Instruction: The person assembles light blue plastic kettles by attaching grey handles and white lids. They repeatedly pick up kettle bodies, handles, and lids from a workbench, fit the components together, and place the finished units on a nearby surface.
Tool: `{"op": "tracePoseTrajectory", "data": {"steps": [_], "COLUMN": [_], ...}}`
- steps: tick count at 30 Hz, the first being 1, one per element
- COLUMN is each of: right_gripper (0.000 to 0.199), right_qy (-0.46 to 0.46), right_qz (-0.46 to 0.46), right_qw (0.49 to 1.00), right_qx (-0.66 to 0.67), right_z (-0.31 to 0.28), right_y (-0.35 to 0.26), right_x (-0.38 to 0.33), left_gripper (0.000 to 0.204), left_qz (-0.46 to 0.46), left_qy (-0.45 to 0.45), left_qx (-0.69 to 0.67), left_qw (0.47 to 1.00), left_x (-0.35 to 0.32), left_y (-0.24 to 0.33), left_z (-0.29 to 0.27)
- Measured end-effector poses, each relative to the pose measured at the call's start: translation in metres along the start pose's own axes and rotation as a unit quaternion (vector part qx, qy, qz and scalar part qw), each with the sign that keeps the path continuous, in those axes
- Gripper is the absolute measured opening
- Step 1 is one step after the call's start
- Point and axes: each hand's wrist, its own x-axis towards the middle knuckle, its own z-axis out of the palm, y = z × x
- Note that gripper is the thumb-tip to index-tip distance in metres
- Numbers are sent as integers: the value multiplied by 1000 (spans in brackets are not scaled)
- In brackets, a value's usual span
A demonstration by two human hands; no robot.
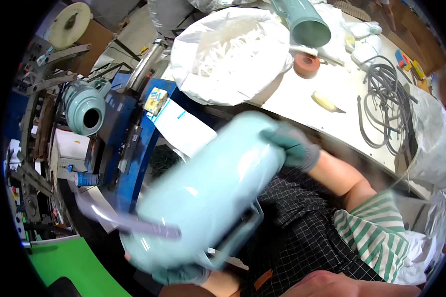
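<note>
A large pale blue jug body (208, 183) with a side handle (238, 232) lies tilted across the middle, blurred by motion. My right hand (295, 146), in a grey-green glove, grips its upper end, the fingers curled over the rim area. My left hand (181, 274), gloved alike, supports the lower end from beneath; its fingers are mostly hidden behind the jug. A smeared purple-grey strip (134, 222) crosses in front of the jug's lower left; I cannot make out what it is.
A white sack (228, 59) of white rings stands by the white table (292, 99). On the table are another jug (307, 24), brown tape roll (306, 65), yellowish bulb-shaped piece (324, 101) and coiled grey cable (386, 106). A similar jug (86, 111) sits left, beside machinery; a green surface (74, 267) lies lower left.
</note>
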Motion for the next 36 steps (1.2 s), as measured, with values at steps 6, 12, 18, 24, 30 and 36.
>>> {"op": "tracePoseTrajectory", "data": {"steps": [6, 12, 18, 24, 30, 36], "right_gripper": [38, 24, 26, 44, 39, 52], "right_qy": [236, 134, 222, 369, -45, -294], "right_qz": [-328, -243, -326, -411, -329, -237], "right_qw": [911, 951, 914, 773, 810, 735], "right_qx": [75, 134, -89, -311, -483, -563], "right_z": [-263, -561, -587, -281, 71, 134], "right_y": [-117, -279, -216, -58, 55, 206], "right_x": [-7, -6, -10, 78, 83, 88], "left_gripper": [55, 66, 62, 54, 60, 60], "left_qz": [-254, -344, -226, -50, -309, -228], "left_qy": [-50, -50, -137, -354, -514, -513], "left_qx": [-46, -54, 201, 340, 326, 371], "left_qw": [965, 936, 943, 870, 731, 739], "left_x": [-12, -101, -99, -67, -136, -166], "left_y": [-9, -76, -79, -76, -193, -217], "left_z": [20, -28, -14, 17, 49, 87]}}
